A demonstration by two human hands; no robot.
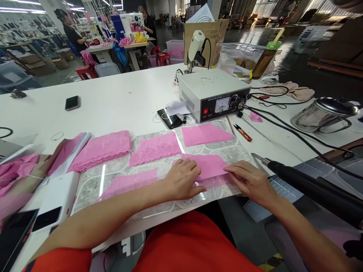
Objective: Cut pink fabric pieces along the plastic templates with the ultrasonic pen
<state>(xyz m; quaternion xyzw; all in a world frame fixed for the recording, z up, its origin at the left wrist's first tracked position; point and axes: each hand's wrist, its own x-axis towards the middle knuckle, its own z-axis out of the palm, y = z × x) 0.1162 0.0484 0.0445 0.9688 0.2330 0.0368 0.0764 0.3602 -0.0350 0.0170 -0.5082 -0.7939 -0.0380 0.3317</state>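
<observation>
My left hand (pixel 183 179) rests on a pink fabric piece (pixel 211 166), its fingertips on the left end and its thumb stretched apart. At the other end, my right hand (pixel 252 179) pinches the fabric's corner between thumb and fingers. Under its front edge shows a sheerer pink layer (pixel 217 181). A plain pink panel (pixel 205 134) lies just behind. To the left are a lace-patterned pink piece (pixel 157 148) and a stack of scalloped pink lace pieces (pixel 103 147). Another pink piece (pixel 132 183) is partly covered by my left forearm.
A clear-covered marbled mat (pixel 113 170) lies under the fabric. Behind it stands a control box (pixel 214 94) with cables. Orange-handled thread snips (pixel 243 133), a black soldering-iron-like tool (pixel 306 185) and a glass mug (pixel 323 115) are to the right. A phone (pixel 170 118) lies by the box.
</observation>
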